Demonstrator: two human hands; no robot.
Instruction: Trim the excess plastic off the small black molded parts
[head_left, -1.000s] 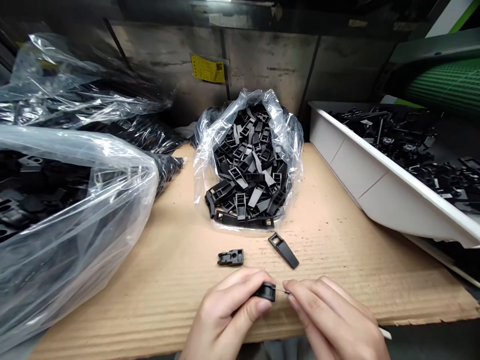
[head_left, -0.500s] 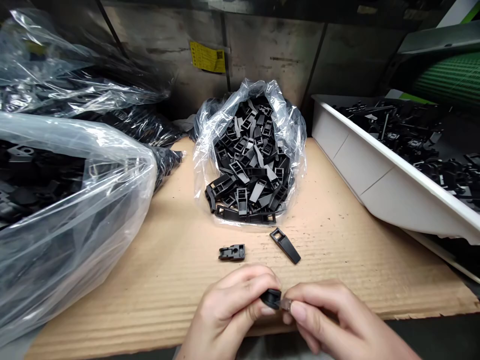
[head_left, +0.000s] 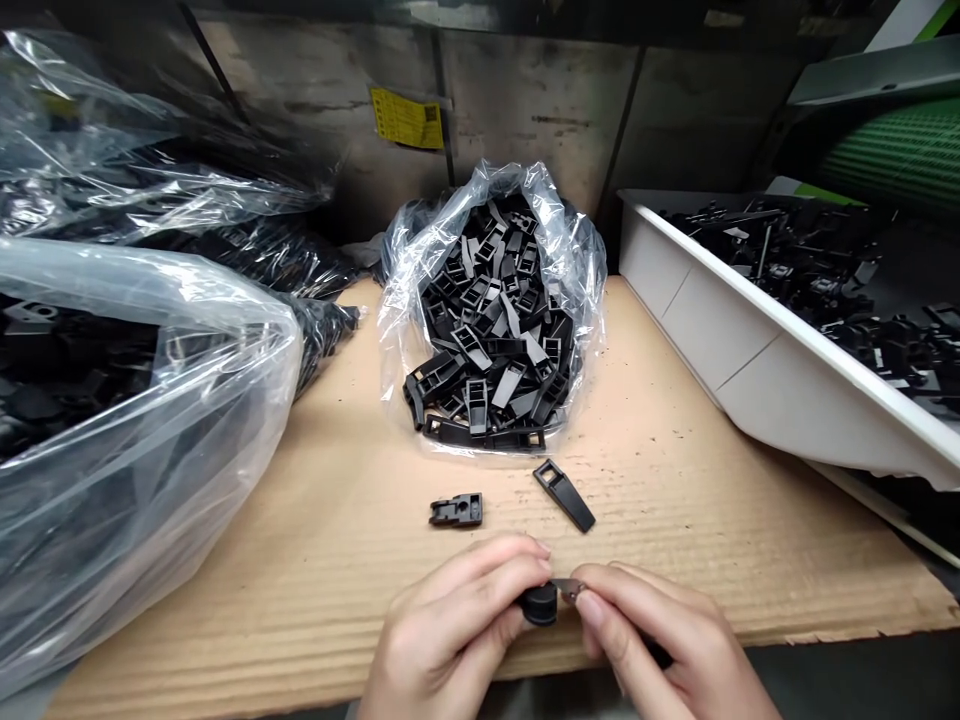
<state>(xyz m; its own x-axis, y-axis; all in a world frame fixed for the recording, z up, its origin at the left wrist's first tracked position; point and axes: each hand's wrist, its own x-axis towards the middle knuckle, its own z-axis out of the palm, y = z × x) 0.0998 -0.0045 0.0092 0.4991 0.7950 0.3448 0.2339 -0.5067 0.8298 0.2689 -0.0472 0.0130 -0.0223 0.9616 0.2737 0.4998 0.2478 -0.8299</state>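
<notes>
Black plastic clip (head_left: 539, 603) — small, rounded — between left hand (head_left: 450, 630) and right hand (head_left: 660, 640).

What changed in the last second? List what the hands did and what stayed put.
The right hand closed in on the left hand: a second ago a thin metal pin spanned the gap to the small black part; now the fingertips almost touch it. The left hand kept its pinch. The loose clip, the wedge piece and the open bag lie as before.
</notes>
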